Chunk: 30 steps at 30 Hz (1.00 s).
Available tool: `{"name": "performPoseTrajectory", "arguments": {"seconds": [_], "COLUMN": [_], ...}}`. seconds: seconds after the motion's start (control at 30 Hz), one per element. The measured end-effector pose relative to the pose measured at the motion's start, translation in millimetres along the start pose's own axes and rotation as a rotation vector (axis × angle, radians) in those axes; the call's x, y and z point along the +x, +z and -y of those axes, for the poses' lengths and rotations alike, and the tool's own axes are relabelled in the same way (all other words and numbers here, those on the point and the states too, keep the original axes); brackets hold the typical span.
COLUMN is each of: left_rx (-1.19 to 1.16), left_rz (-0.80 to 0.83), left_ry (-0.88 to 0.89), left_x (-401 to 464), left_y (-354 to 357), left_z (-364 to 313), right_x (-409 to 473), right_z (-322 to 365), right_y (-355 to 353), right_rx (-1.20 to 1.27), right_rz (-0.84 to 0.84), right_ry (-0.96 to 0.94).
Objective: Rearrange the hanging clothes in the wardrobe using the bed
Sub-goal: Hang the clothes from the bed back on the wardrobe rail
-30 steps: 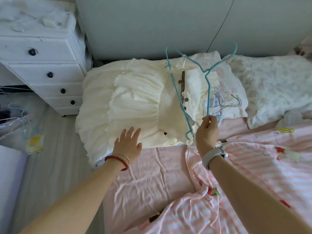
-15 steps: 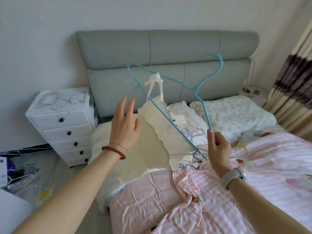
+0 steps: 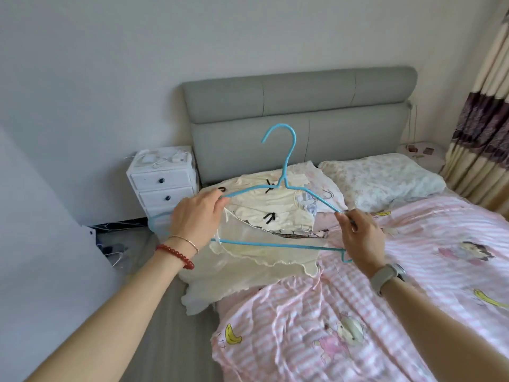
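Head view: one blue hanger (image 3: 285, 186) is held upright over the bed (image 3: 413, 271), empty. Its left shoulder is pinched by the left hand (image 3: 197, 220), its right end gripped by the right hand (image 3: 362, 238). Cream garments (image 3: 264, 216), at least two, lie on the bed's far left; rehanging appears outstanding.

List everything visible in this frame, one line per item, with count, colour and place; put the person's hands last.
hanger: one, blue, held up over the bed
garments: a pile, cream, on the bed's near-left corner
duvet: one, pink striped, across the bed
pillow: one, pale floral, by the headboard
headboard: one, grey, against the wall
drawer unit: one, white, left of the bed
curtain: one, cream and purple, far right
left hand: grips the hanger's left shoulder
right hand: grips the hanger's right end
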<state>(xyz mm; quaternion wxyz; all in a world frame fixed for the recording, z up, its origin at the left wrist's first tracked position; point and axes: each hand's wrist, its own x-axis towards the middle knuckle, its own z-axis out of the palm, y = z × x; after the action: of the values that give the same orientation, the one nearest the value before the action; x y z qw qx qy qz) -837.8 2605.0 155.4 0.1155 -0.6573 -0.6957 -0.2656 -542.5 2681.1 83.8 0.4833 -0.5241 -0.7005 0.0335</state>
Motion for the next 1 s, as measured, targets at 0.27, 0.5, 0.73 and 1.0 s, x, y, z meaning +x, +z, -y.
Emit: {"name": "performPoseTrajectory", "arguments": {"seconds": [0.27, 0.5, 0.73, 1.0], "left_rx": [-0.261, -0.292, -0.238, 0.078], "left_rz": [0.364, 0.462, 0.309, -0.192], "left_ry": [-0.415, -0.644, -0.984, -1.274], "left_x": [-196, -299, -440, -598], "left_y": [-50, -124, -210, -317], "left_z": [4, 42, 85, 77], "right_x": [-82, -149, -244, -354], "right_z": [40, 120, 239, 384], "right_y": [8, 43, 57, 10], "right_rx": [-0.005, 0.112, 0.227, 0.497], "right_rz": [0.238, 0.461, 0.708, 0.856], "right_ry": [-0.214, -0.378, -0.619, -0.912]}}
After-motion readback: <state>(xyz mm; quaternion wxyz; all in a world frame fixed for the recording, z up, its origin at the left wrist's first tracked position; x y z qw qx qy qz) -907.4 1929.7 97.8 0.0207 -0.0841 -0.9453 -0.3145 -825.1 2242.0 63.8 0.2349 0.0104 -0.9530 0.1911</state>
